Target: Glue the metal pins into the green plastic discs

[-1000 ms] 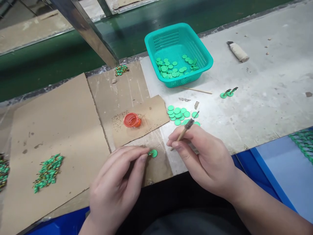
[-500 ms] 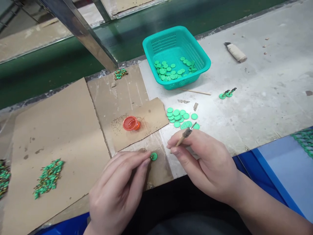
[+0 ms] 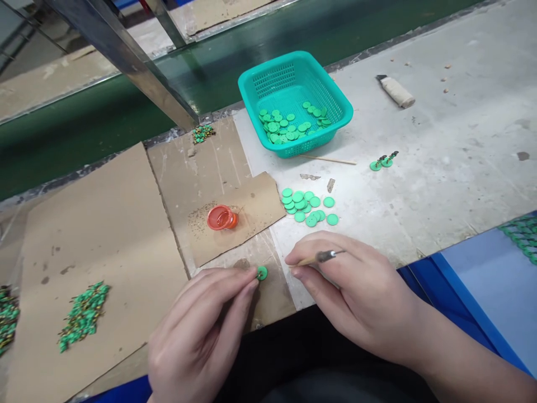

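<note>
My left hand (image 3: pixel 205 330) pinches a small piece with a green disc (image 3: pixel 262 273) at its end, between thumb and forefinger. My right hand (image 3: pixel 352 291) is closed round a slim wooden-handled tool (image 3: pixel 325 256) with a dark wrapped band and a thin metal tip, which points up and right. The tool is apart from the disc. Just beyond my right hand lie several loose green discs (image 3: pixel 300 202) on the white sheet. A small red cup (image 3: pixel 220 217) holding clear liquid stands on a cardboard piece (image 3: pixel 260 196), ahead of my left hand.
A teal basket (image 3: pixel 344 109) with green discs stands at the back. Small green-and-brown pieces (image 3: pixel 84 313) are heaped on cardboard (image 3: pixel 113 224) at left. A thin stick (image 3: pixel 331 160), two discs with stems (image 3: pixel 384 162) and a wrapped blade (image 3: pixel 396 92) lie to the right.
The tool in my right hand has swung from pointing steeply up to lying flatter, tip to the right. My left hand keeps its pinch on the disc piece. The view has shifted slightly.
</note>
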A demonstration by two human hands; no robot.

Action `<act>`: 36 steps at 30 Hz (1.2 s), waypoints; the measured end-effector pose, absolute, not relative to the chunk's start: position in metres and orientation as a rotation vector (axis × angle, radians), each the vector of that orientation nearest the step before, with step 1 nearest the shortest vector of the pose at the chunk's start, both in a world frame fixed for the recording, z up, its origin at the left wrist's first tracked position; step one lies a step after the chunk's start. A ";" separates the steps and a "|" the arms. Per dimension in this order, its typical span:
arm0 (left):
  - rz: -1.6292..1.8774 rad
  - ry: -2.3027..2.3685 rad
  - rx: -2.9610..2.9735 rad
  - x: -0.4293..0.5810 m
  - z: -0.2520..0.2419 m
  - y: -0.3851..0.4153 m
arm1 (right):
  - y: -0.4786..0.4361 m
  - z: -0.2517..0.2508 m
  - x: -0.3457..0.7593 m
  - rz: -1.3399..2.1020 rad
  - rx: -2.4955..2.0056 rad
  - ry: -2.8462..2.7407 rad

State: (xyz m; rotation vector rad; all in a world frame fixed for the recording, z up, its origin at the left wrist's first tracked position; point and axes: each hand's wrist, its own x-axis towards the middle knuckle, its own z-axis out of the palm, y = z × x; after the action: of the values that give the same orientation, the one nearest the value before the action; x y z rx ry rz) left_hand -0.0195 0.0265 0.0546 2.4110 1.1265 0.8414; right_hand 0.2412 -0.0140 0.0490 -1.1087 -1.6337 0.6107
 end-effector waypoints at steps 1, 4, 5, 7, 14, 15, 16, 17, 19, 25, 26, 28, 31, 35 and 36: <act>0.838 1.128 2.403 -0.019 0.055 0.026 | -0.013 0.050 0.241 0.603 -1.114 -1.637; 0.810 1.147 2.381 -0.019 0.056 0.025 | -0.005 0.052 0.237 0.593 -1.109 -1.651; 0.805 1.149 2.381 -0.019 0.056 0.025 | -0.001 0.052 0.235 0.600 -1.095 -1.665; 0.802 1.144 2.390 -0.020 0.056 0.025 | 0.005 0.051 0.230 0.631 -1.054 -1.699; 0.812 1.112 2.414 -0.022 0.054 0.023 | 0.013 0.045 0.222 0.686 -1.004 -1.727; 0.809 1.111 2.416 -0.022 0.054 0.023 | 0.013 0.045 0.223 0.680 -1.000 -1.727; 0.812 1.105 2.419 -0.022 0.054 0.023 | 0.013 0.045 0.223 0.678 -0.994 -1.727; 0.816 1.100 2.419 -0.021 0.055 0.023 | 0.012 0.045 0.224 0.678 -0.985 -1.726; 0.821 1.082 2.408 -0.021 0.055 0.023 | 0.012 0.045 0.224 0.681 -0.973 -1.723; 0.843 1.089 2.397 -0.021 0.054 0.024 | 0.012 0.043 0.221 0.648 -0.944 -1.735; 0.843 1.091 2.407 -0.021 0.054 0.024 | 0.012 0.043 0.220 0.642 -0.942 -1.738; 0.841 1.093 2.430 -0.021 0.053 0.024 | 0.011 0.043 0.219 0.638 -0.946 -1.745; 0.847 1.099 2.467 -0.021 0.052 0.024 | 0.009 0.045 0.219 0.667 -0.976 -1.762; 0.905 1.122 2.530 -0.024 0.050 0.024 | 0.006 0.048 0.218 0.691 -0.990 -1.817; 0.912 1.121 2.537 -0.025 0.049 0.024 | 0.006 0.049 0.218 0.690 -0.990 -1.828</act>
State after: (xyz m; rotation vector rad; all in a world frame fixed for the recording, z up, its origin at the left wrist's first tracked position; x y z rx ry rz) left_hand -0.0246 0.0241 0.0494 2.5367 1.1210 0.9118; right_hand 0.2183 0.0062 0.0491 -0.9896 -1.8276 0.6903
